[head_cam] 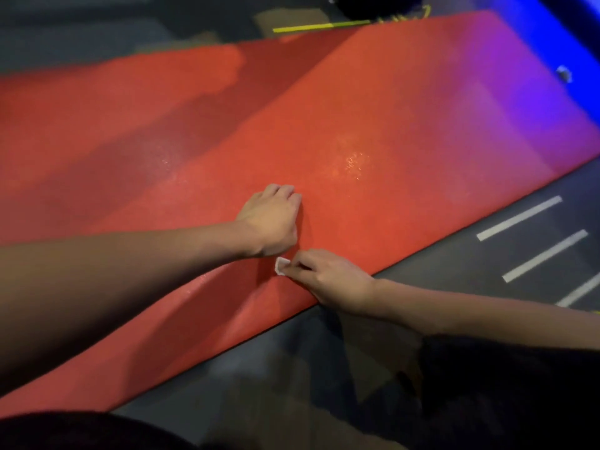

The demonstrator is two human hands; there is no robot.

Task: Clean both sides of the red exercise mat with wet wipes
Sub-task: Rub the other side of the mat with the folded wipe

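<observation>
The red exercise mat (pixel 373 131) lies flat across the dark floor (pixel 470 254), running from near left to far right (wet patches glisten mid-mat). At its near edge the right hand (pixel 337 280) pinches a small wet wipe (pixel 281 265), likely for scrubbing. The left hand (pixel 271 219), fingers curled, presses the mat, probably steadying it.

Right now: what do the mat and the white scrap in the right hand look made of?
Red mat: likely foam or rubber, matte with a fine pebbled grain; wet glints near the middle, and its near edge curves softly onto the floor. Wipe: thin white sheet, probably nonwoven or paper, folded small and pinched by the right hand; too small to tell more.
</observation>
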